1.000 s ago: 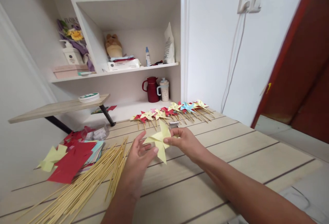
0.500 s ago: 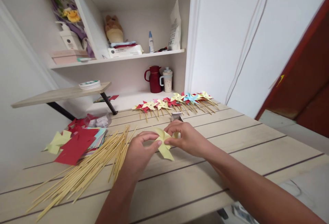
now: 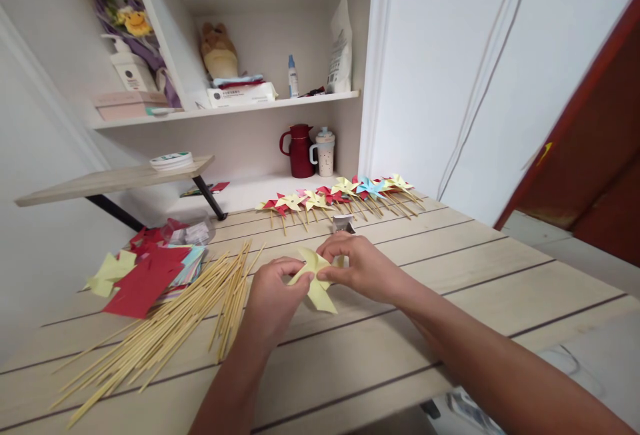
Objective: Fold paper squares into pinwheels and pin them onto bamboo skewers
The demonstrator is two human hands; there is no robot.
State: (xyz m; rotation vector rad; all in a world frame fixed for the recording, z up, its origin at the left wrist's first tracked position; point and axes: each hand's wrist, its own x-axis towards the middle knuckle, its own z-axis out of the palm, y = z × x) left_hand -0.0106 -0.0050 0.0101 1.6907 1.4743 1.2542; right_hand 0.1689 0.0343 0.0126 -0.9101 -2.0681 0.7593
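The left grip (image 3: 277,292) is now pinching the pinwheel (image 3: 320,296), whereas one second ago its fingers were standing spread beside the paper. The right grip (image 3: 357,268) is pinching the opposite side, as it was then. The pinwheel is therefore being held from both sides; this is likely giving a steadier hold for work at the centre, where both thumbs are now lying close together. The fingers behind the paper are partly hiding, so what they are pressing there cannot be told. The pinwheel is sitting in front of the person, over the surface (image 3: 450,288), with one yellow blade pointing down toward the near side; no stick is showing on it. A small box (image 3: 343,223) is standing just beyond the right grip. Sticks (image 3: 165,335) are lying to the left, red paper (image 3: 145,285) is resting beyond them, and a row of mounted pinwheels (image 3: 333,195) is lying along the far edge.
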